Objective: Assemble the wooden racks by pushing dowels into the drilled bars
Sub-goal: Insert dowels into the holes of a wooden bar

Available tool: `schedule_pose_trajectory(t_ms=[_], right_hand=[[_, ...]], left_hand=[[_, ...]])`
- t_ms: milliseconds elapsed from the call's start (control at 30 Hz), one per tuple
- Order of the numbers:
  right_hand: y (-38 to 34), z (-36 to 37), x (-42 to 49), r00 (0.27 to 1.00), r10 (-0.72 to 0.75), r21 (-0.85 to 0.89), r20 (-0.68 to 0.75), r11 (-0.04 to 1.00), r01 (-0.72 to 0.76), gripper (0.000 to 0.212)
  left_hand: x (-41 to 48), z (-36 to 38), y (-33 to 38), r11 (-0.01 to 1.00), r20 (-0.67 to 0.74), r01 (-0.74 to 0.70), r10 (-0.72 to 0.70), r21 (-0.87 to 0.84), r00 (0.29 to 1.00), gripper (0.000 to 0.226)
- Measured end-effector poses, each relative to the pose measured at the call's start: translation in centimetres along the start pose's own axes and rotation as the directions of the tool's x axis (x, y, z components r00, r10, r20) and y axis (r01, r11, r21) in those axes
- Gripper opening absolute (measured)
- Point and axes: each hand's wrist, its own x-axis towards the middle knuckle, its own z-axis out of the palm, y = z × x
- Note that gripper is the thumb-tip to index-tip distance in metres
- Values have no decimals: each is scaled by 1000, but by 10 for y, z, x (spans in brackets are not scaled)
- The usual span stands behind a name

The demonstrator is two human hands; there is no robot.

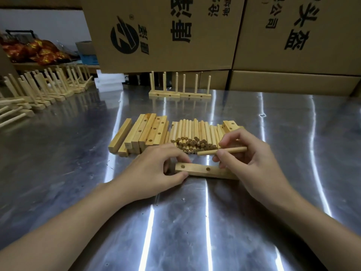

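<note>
- The drilled bar (pixel 203 171) lies flat near the middle of the steel surface (pixel 195 231). It runs left to right, with two holes showing on its upper face.
- From my station I see the left hand (pixel 154 173) at the bar's left end. Its grip is clamped there, thumb on the near edge and fingers curled over the far edge.
- The right hand (pixel 252 163) sits over the bar's right end and hides it. Its grip is pinched on a single dowel (pixel 222 151) between thumb and fingers.
- The dowel is held almost level just above the bar, its free tip pointing left toward the other hand. I see it in neither hole.
- Just beyond the hands, a pile of loose dowels (pixel 195 133) lies with cut ends facing me.
- A stack of bars (pixel 144 133) sits against the pile's left side, several of them with holes turned up.
- A spare bar (pixel 230 126) with holes pokes out at the pile's right end, behind the right hand.
- At far centre, two assembled racks (pixel 179 90) stand side by side with their dowels upright.
- Printed cardboard boxes (pixel 175 32) rise close behind them.
- At far left, a row of racks (pixel 48 85) lines the surface. The nearest ones are tipped so that their dowels lie level.
- Further back on the left I make out white blocks (pixel 109 81) and red-and-gold foil packets (pixel 33 49).
</note>
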Motion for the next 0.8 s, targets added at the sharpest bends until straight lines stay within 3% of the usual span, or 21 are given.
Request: schedule_pose_trajectory(t_ms=[133,233,300,400,800], right_hand=[[0,-1,-1,997,-76,-146,3,986,76,12],[-2,-2,-1,991,-125,-209,-36,971,115,10],[-4,-1,-2,986,-150,-198,-77,971,133,10],[-10,1,-4,969,-204,-193,-139,965,176,15],[-25,3,-7,903,-425,-427,-64,829,360,16]], left_hand=[[3,-3,3,940,-100,67,-106,-336,989,27],[4,-7,8,717,-118,89,-233,-691,965,40],[5,-10,11,557,-102,88,-300,-826,948,40],[5,-11,15,454,-67,93,-323,-886,944,39],[2,-6,21,369,53,133,-220,-920,974,52]])
